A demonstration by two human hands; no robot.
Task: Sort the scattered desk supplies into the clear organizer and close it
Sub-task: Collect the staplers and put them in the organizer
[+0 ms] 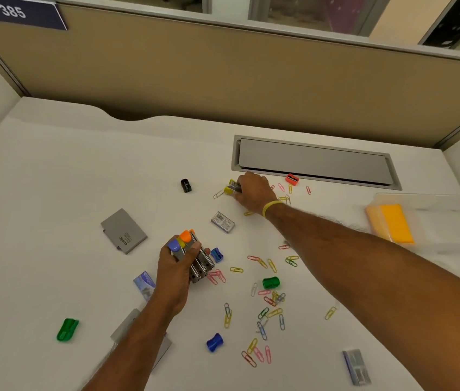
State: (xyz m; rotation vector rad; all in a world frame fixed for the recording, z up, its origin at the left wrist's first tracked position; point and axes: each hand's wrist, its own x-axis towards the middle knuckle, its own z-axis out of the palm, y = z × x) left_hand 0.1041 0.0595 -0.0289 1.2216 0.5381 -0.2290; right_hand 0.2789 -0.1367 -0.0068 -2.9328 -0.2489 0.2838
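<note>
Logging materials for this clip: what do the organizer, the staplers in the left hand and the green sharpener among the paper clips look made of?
Organizer: clear, slightly frosted plastic; the desk shows through its walls. Staplers in the left hand: likely bare metal bodies, grey with sheen, and matte coloured plastic tops. Green sharpener: translucent glossy plastic, judging by highlights.

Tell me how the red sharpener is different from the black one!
The red sharpener is bright red; the black sharpener is dark. The red one sits by the grey hatch, right of the right hand; the black one sits left of it. Paper clips lie close to the red one; the black one sits apart from them. Both are small, and neither hand holds them.
</note>
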